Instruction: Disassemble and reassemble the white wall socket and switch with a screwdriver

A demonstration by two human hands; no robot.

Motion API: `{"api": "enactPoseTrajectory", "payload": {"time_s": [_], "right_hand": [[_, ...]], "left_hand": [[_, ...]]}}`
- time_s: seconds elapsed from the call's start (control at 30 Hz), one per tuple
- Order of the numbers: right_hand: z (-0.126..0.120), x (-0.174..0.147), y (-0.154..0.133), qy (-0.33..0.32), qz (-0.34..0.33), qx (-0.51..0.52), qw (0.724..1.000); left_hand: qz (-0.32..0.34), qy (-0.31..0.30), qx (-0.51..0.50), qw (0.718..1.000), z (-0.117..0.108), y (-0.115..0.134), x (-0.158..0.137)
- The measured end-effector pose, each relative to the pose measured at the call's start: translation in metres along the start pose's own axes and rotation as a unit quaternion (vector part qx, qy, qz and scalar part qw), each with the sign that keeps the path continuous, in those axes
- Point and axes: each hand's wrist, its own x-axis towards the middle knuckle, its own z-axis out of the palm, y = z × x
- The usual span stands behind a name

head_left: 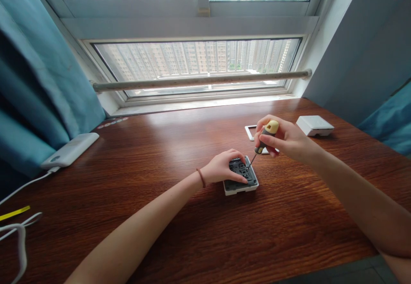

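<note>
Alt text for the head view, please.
The right hand holds a yellow-handled screwdriver tip-down into an opened wall switch, which the left hand steadies on a wooden table by a window.

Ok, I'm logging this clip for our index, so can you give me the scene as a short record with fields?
setting: wooden desk under a window
left hand: rests on the switch module, steadying it
right hand: grips a screwdriver by its yellow handle, tip down on the module
behind the hands: white frame, partly hidden
far right: white switch box
far left: white power bank with cable
wrist: band on the left arm
</note>
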Motion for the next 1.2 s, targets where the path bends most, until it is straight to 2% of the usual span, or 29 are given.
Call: {"api": "enactPoseTrajectory", "payload": {"time_s": [0.13,0.23,0.3,0.4,0.5,0.57,0.63,0.77,0.9,1.0,1.1,1.2], "right_hand": [[-0.011,-0.004,-0.003,-0.092,0.014,0.023,0.995],[-0.012,-0.006,-0.002,-0.102,0.013,0.025,0.994],[-0.009,-0.007,0.0,-0.066,0.004,0.0,0.998],[0.0,-0.007,0.002,0.016,-0.018,-0.096,0.995],[0.01,-0.008,0.002,0.104,-0.042,-0.205,0.972],[0.015,-0.008,0.003,0.145,-0.063,-0.238,0.958],[0.018,-0.007,0.004,0.144,-0.071,-0.216,0.963],[0.011,-0.001,0.004,0.048,-0.002,-0.077,0.996],[-0.008,0.005,0.002,-0.048,0.059,0.002,0.997],[-0.017,0.004,0.001,-0.085,0.075,0.031,0.993],[-0.014,0.002,0.001,-0.065,0.073,0.019,0.995],[-0.005,0.001,0.003,0.025,0.053,-0.034,0.998]], "left_hand": [[0.0,-0.001,0.003,1.0,0.0,0.001,0.0],[-0.002,0.0,0.007,1.0,0.0,0.001,0.0],[0.001,0.001,0.007,1.0,0.0,0.0,0.0],[0.003,-0.001,0.005,1.0,0.0,0.0,0.0],[0.005,-0.005,0.008,1.0,0.0,0.0,0.0],[0.008,-0.006,0.01,1.0,0.0,0.001,0.0],[0.008,-0.005,0.009,1.0,-0.001,0.001,0.0],[0.005,-0.003,0.007,1.0,0.0,0.001,0.0],[0.002,-0.005,0.009,1.0,0.0,0.001,0.0],[-0.001,-0.007,0.005,1.0,-0.001,0.002,0.001],[0.0,-0.007,0.002,1.0,-0.001,0.002,0.001],[0.001,-0.004,0.003,1.0,0.0,0.001,0.001]]}}
